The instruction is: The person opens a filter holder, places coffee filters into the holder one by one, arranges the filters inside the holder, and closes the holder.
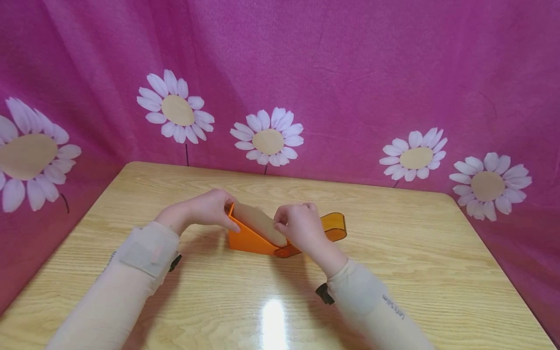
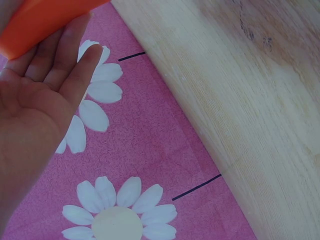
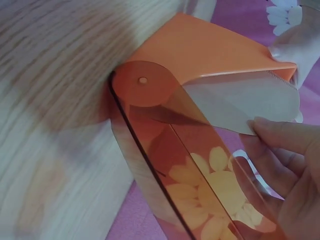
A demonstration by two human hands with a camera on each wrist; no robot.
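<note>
An orange wedge-shaped holder (image 1: 249, 239) stands on the table, its see-through amber lid (image 1: 337, 224) swung out to the right on a round hinge. Inside the holder lies brown paper, apparently coffee filters (image 1: 258, 222), with a crimped edge visible in the right wrist view. My left hand (image 1: 209, 208) grips the holder's tall left end, thumb on the near side; the left wrist view shows its fingers against the orange wall (image 2: 45, 22). With thumb and fingertips, my right hand (image 3: 295, 172) pinches the edge of a coffee filter (image 3: 240, 102), above the lid's hinge.
The wooden table (image 1: 393, 262) extends around the holder on all sides. Behind it and at both sides hangs a magenta cloth (image 1: 341, 87) with large white daisies. A bright light reflection lies on the table's near part.
</note>
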